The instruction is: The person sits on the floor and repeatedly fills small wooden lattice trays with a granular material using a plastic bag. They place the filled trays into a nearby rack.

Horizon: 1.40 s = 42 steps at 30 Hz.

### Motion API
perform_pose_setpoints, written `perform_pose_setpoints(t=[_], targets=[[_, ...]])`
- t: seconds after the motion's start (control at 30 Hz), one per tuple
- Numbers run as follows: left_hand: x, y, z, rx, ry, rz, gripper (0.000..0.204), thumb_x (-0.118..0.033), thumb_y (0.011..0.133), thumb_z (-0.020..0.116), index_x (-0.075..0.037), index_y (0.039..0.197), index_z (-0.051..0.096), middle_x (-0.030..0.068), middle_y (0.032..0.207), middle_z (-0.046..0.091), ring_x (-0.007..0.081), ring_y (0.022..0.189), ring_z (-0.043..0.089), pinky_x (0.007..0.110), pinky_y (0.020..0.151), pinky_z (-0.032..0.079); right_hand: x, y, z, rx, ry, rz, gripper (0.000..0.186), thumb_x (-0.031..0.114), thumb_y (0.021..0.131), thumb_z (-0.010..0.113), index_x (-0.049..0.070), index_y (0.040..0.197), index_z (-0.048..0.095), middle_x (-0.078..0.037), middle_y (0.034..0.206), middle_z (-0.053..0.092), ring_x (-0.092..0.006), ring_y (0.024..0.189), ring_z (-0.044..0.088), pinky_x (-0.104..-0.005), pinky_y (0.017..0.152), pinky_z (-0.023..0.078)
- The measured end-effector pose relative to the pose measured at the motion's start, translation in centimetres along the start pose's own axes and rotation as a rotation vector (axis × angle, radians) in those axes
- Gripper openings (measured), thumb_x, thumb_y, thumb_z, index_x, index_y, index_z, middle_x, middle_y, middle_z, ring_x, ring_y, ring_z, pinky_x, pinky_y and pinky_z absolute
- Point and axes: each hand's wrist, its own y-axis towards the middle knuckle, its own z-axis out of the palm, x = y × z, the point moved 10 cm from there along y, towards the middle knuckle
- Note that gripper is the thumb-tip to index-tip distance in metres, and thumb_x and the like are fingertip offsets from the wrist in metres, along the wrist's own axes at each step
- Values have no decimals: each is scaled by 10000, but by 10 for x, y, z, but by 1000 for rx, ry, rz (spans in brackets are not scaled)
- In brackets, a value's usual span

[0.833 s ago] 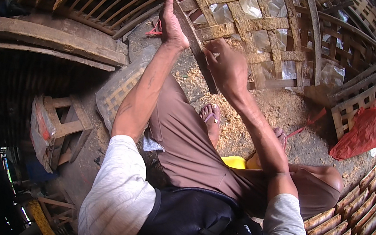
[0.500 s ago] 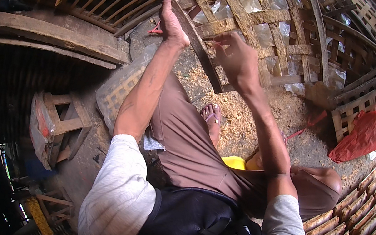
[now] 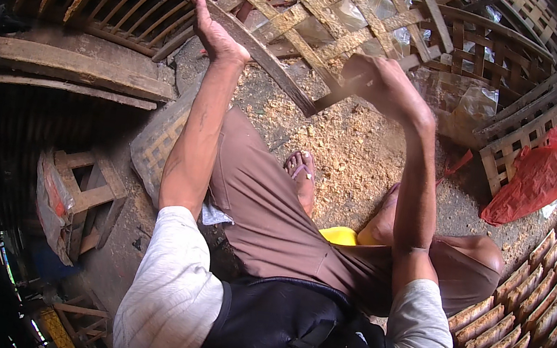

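Note:
A woven bamboo lattice tray [image 3: 292, 23] with a wooden rim is held tilted in front of me, with yellowish crumbs stuck to its slats. My left hand [image 3: 218, 37] supports the rim on its left side, thumb up along the wood and the fingers partly hidden behind it. Over the tray's right-hand rim is my right hand [image 3: 390, 90], its fingers curled and slightly blurred. Whether those fingers grip the rim cannot be made out. Between my sandalled feet, crumbs [image 3: 337, 161] lie thickly scattered on the floor below the tray.
More lattice trays [image 3: 477, 49] stand at the far right, near a red plastic bag [image 3: 542, 175]. Slatted racks [image 3: 505, 334] line the right edge. At left are wooden beams [image 3: 73, 67] and a small wooden stool [image 3: 83, 196]. Something yellow [image 3: 339, 235] sits by my leg.
The lattice tray has shifted left and turned, and my left hand has moved left with it. My right hand has moved right, from over the slats to the tray's right rim.

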Motion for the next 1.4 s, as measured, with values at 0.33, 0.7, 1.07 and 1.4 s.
perform_pose_setpoints(t=[0.33, 0.7, 1.07, 1.4], targets=[[9, 5, -9, -32, -69, -49, 516, -625, 915, 512, -128, 1056, 497, 110, 1196, 489, 263, 1108, 519, 450, 963, 497, 0, 0, -15, -58, 119, 9, 99, 81, 854, 664, 51, 945, 692, -88, 883, 737, -208, 817, 722, -345, 720, 575], [3, 3, -17, -118, -56, -40, 583, -659, 884, 534, -130, 1123, 473, 119, 1232, 475, 275, 1124, 511, 457, 969, 488, 7, 2, -23, -173, 104, -124, 159, 123, 904, 634, 45, 1038, 671, -115, 898, 728, -220, 797, 708, -351, 689, 569], [-5, 6, -22, -128, -58, 33, 516, -579, 919, 542, -126, 1154, 464, 107, 1257, 423, 267, 1150, 497, 458, 902, 544, -10, 8, 4, -38, 81, 2, 248, 224, 857, 712, 43, 1022, 665, -129, 916, 717, -236, 841, 700, -385, 744, 569], [-4, 5, -21, -105, -46, 25, 494, -583, 925, 525, -131, 1116, 470, 92, 1158, 446, 261, 1103, 509, 447, 871, 536, -6, 15, 20, -147, 28, 105, 211, 161, 876, 655, 54, 1057, 667, -138, 954, 702, -295, 859, 691, -412, 757, 563]])
